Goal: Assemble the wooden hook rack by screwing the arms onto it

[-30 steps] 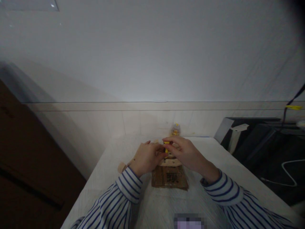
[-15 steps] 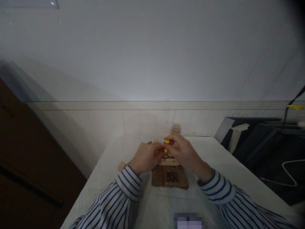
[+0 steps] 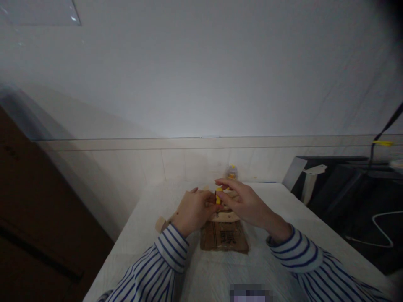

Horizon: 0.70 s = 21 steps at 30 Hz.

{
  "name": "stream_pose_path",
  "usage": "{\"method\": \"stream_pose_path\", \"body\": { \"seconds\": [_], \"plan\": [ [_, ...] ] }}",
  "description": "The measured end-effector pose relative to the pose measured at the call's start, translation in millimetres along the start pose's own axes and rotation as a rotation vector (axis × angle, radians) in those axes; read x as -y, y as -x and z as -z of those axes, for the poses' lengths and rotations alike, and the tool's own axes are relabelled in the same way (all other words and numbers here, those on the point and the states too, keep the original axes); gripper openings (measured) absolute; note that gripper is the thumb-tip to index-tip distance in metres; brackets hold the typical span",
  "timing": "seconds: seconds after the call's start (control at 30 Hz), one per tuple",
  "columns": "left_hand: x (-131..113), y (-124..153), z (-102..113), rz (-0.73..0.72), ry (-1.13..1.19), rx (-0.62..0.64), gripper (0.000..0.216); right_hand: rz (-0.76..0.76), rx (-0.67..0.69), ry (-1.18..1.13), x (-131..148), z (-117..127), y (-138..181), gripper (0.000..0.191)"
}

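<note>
Near the middle of the table my left hand (image 3: 195, 209) is closed, pinching a small yellow plastic piece (image 3: 218, 196) with thumb and fingers. My right hand (image 3: 247, 203) is on the other side of it. Its thumb lies at the yellow piece, while its fingers stretch out above, apart from the thumb. What the yellow piece is joined to is largely covered by the hands. Just below them lies a light wooden strip with holes (image 3: 224, 217). A brown package with dark printed characters (image 3: 225, 237) lies flat in front of the strip.
A clear container with yellow parts (image 3: 232, 172) stands behind my right hand, near the wall. More light wooden pieces (image 3: 161, 224) lie left of my left hand. Dark equipment (image 3: 343, 201) and a white cable (image 3: 373, 243) are at the right of the white-covered table (image 3: 217, 272).
My right hand's fingers have lifted off the yellow piece and straightened; earlier they pinched its top. The left hand keeps its hold. The view has tilted slightly upward.
</note>
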State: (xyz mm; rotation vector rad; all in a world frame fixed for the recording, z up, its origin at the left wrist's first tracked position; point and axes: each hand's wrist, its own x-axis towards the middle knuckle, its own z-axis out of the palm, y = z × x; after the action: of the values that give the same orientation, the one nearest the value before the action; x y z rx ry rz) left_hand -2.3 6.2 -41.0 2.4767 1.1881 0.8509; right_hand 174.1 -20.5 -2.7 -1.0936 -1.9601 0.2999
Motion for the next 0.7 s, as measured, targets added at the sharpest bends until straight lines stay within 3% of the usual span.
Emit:
{"method": "stream_pose_path", "body": {
  "seconds": [0.27, 0.7],
  "plan": [
    [-5, 0, 0, -0.013, -0.02, -0.003, 0.027, 0.044, 0.129, -0.026, 7, 9, -2, 0.027],
    [-3, -1, 5, -0.022, -0.035, 0.06, 0.021, 0.139, -0.031, 0.076, -8, -7, -1, 0.017]
  ]
}}
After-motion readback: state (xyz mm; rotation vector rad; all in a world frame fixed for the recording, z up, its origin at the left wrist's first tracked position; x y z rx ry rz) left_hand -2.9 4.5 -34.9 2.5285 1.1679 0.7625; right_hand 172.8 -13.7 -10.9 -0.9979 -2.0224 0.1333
